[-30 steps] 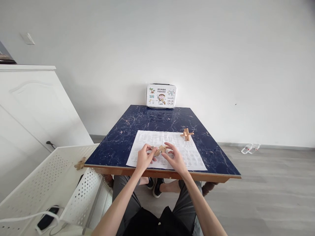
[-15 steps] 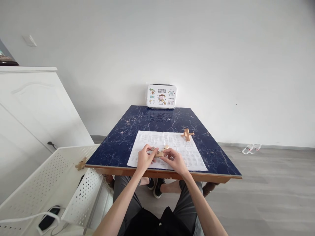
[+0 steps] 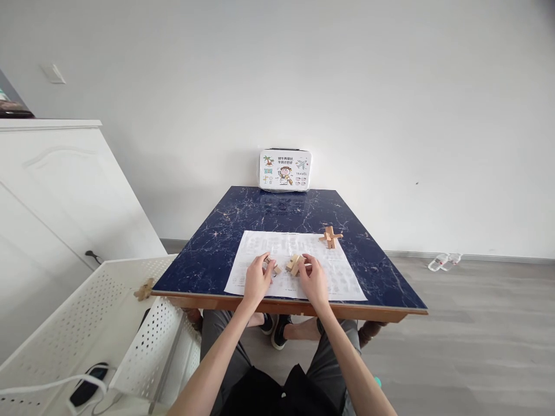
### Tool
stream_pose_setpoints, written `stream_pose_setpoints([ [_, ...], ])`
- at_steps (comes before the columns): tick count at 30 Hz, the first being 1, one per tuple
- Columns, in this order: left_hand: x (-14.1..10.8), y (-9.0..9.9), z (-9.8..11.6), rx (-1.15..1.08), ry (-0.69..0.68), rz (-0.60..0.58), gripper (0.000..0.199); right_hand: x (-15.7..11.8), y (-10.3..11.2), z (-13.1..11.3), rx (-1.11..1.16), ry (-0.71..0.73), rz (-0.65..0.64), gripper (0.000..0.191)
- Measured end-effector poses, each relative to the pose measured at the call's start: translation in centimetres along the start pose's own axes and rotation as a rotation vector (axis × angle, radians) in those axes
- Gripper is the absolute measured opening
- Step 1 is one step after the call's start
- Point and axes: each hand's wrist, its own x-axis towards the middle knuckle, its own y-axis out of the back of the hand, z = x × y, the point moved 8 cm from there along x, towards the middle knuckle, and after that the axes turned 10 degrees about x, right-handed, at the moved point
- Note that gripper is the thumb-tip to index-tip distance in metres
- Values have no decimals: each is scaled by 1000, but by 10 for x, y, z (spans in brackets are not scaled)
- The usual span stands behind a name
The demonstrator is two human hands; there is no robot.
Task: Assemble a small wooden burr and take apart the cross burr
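Note:
Both hands are over a printed paper sheet (image 3: 243, 271) near the table's front edge. My left hand (image 3: 257, 278) is closed on a small notched wooden puzzle piece (image 3: 277, 269), whose end sticks out to the right of the fingers. My right hand (image 3: 314, 279) grips a cluster of light wooden puzzle pieces (image 3: 295, 264) by its right side. A gap lies between what the two hands hold. At the sheet's upper right corner stands an interlocked wooden burr puzzle (image 3: 331, 237), apart from both hands.
A white case with cartoon prints (image 3: 285, 170) stands at the back of the dark blue table (image 3: 208, 237). Left of the table is a white perforated basket (image 3: 82, 306), with a wooden puzzle (image 3: 144, 290) near its edge and a black object (image 3: 89, 384) lower down.
My hands have drawn apart. The wooden pieces that were together between them are now split, one in the left hand and a cluster in the right.

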Motion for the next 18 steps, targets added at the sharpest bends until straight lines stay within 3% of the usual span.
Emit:
stream_pose_setpoints([
  [6,3,-3,0,127,-65,33,42,-1,-9,-1,-68,33,-54,54],
  [18,-7,2,17,247,-117,81,58,-5,-27,-2,110,91,-377,55],
])
